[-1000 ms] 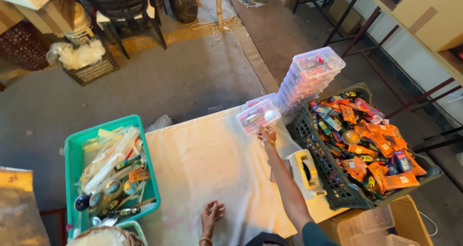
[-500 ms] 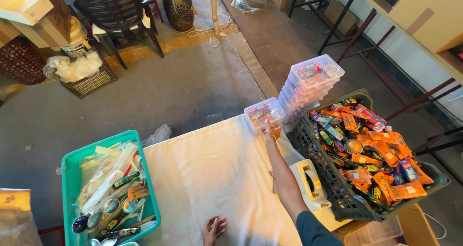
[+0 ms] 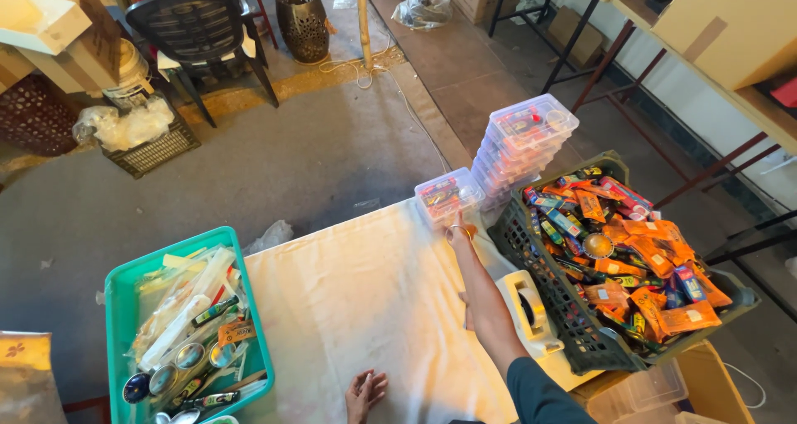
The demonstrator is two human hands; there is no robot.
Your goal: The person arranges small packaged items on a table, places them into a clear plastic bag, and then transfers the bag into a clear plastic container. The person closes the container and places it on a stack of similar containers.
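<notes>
**Right hand at a small clear box on the far table edge**

The right hand (image 3: 459, 227) was stretched out to the far edge of the table, its fingers touching the near side of a small clear plastic box (image 3: 447, 194). The fingers lay under and against the box; whether they were closed around it could not be told. The box sat just beyond the fingertips, lidded, with coloured packets inside. Immediately to its right stood a tall stack of like boxes (image 3: 525, 146), close beside it. The left hand (image 3: 365, 393) rested flat on the white cloth (image 3: 357, 308) at the near edge, fingers spread and holding nothing, well apart from the box. To the right of the outstretched forearm lay a pale tape dispenser (image 3: 528, 312), and beyond it a dark crate (image 3: 573, 324) filled with orange and mixed packets. At the left end of the table stood a green tray (image 3: 118, 295) with spoons and wrapped items.
</notes>
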